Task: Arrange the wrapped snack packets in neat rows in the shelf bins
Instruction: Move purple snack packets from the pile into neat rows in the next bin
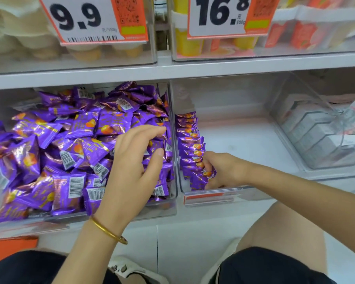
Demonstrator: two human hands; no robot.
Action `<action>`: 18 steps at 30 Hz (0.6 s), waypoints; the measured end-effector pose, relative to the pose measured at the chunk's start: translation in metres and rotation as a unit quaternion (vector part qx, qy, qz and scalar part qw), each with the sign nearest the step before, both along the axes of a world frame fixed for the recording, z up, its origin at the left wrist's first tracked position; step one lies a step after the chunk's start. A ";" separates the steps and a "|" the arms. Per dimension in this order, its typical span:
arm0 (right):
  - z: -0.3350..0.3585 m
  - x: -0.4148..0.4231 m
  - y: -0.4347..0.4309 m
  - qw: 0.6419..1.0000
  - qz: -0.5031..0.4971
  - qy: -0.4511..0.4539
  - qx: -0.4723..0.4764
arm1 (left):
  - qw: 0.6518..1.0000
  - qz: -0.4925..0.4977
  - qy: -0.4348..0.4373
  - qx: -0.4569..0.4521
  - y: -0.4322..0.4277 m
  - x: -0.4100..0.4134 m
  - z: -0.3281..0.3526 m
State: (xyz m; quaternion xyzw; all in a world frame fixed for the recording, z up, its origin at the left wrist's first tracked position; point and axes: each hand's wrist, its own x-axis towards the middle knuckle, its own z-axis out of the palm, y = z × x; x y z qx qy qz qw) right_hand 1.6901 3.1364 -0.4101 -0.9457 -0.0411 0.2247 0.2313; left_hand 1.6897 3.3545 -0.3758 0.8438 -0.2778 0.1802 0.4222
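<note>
A loose heap of purple snack packets [70, 144] fills the left clear bin [173, 201]. My left hand [135, 160] hovers over the heap's right side, fingers and thumb curved apart, holding nothing. In the right clear bin [234, 193], a neat row of purple packets [190, 148] stands on edge along the left wall. My right hand [219, 171] grips the packets at the row's near end, fingers curled round them.
The right bin's white floor [244, 140] is bare beyond the row. A tilted clear bin with white boxes [316, 132] sits at the right. Above are the shelf edge [172, 72], price tags 9.9 [80, 17] and 16.8 [219, 13]. My knees are below.
</note>
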 end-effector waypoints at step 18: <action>0.016 -0.007 0.024 0.999 -0.043 0.023 -0.015 | 0.994 0.019 -0.020 0.108 0.031 -0.011 0.014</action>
